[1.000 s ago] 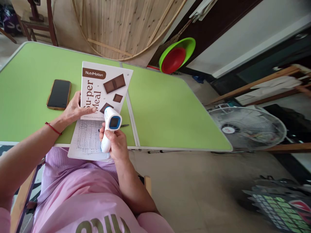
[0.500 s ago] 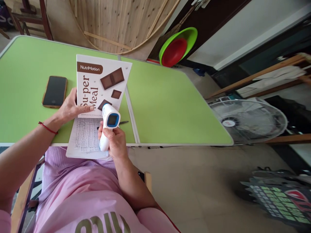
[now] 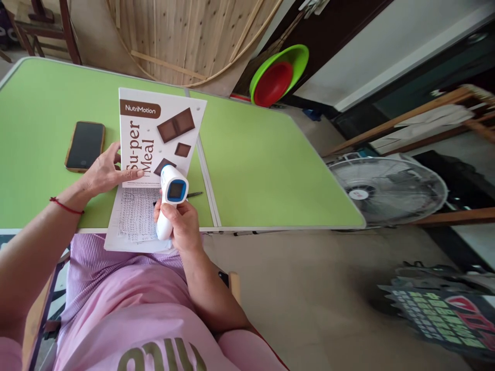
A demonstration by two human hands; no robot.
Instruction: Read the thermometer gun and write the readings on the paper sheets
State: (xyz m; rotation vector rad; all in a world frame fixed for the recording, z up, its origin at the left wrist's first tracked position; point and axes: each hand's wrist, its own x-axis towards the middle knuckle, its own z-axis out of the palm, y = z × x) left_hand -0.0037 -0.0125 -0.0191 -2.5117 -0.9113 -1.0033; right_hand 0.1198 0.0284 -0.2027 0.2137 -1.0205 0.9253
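A white NutriMotion "Su-per Meal" box (image 3: 145,136) with brown chocolate pictures stands at the table's near part, behind a handwritten sheet of paper. My left hand (image 3: 102,172), a red string on its wrist, holds the box's lower left edge: the thumb lies across the front, and the other fingertips are partly hidden at the side. In my right hand (image 3: 183,224) is a white infrared thermometer (image 3: 166,224), gripped by its handle, with its blue-framed dark screen facing me. It overlaps the box's lower right corner. The handwritten paper (image 3: 133,216) lies below, overhanging the table edge.
A phone (image 3: 85,146) in a brown case lies left of the box on the green table (image 3: 266,170). A dark pen (image 3: 194,195) shows beside the thermometer. Past the table stand a fan (image 3: 386,190), green and red basins (image 3: 274,82), and a chair (image 3: 46,28).
My left hand has shifted slightly left, its thumb covering less of the box front. The right hand keeps the thermometer in nearly the same place. The view has moved a little.
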